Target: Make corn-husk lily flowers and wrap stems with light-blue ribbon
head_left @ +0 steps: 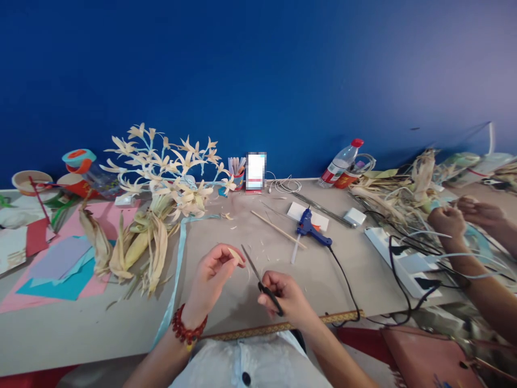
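Note:
Between the thumb and fingers of my left hand (pixel 220 267) is a small pale piece of corn husk (pixel 236 255). My right hand (pixel 285 295) grips black-handled scissors (pixel 270 298), fingers through the loops. Their blades point up and left, just right of the husk piece and apart from it. Small pale scraps lie on the table beyond the hands. A bunch of husk flowers (pixel 189 196) on pale blue stems stands at the back left, with dried corn husks (pixel 151 248) in front of it.
A blue glue gun (pixel 311 229) lies right of centre, its black cable trailing toward me. A wooden stick (pixel 278 229), a power strip (pixel 398 261) and a bottle (pixel 339 164) are near. Coloured paper (pixel 60 261) lies left. Another person's hands (pixel 448 221) are at right.

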`<state>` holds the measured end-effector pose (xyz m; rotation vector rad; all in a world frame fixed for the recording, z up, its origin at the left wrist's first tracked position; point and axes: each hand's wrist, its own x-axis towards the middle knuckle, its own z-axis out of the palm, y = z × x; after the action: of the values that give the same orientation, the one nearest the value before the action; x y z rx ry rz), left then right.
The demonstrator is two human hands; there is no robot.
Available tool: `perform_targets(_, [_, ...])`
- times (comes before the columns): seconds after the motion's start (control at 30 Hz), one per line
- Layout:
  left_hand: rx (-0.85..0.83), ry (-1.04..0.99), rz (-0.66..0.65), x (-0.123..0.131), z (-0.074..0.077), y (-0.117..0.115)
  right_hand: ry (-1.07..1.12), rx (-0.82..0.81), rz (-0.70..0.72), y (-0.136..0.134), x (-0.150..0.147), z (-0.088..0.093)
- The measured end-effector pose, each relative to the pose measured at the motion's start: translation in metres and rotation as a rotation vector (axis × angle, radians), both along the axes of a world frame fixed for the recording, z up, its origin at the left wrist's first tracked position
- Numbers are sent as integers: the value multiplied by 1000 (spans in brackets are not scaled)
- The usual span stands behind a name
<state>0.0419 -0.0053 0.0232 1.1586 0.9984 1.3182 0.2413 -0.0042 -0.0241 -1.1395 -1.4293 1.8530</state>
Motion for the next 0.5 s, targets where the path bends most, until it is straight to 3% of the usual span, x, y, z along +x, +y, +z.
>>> perform_targets(0.1, [-42,-53,-6,1,-1,1,-241,169,-66,6,11,1])
perform_targets(0.2, [-80,-114,-6,2,-4,2,-704,506,-107,9,24,2])
perform_targets(0.27, [-97,-142,-7,2,-6,2,-957,631,-100,10,29,1])
perform_targets(0.4, [-109,-165,-19,2,-9,2,-1220,599,-61,12,30,-5])
perform_targets(0.5, [-101,-170,-23,2,-9,0,-1198,527,46,18,32,-3])
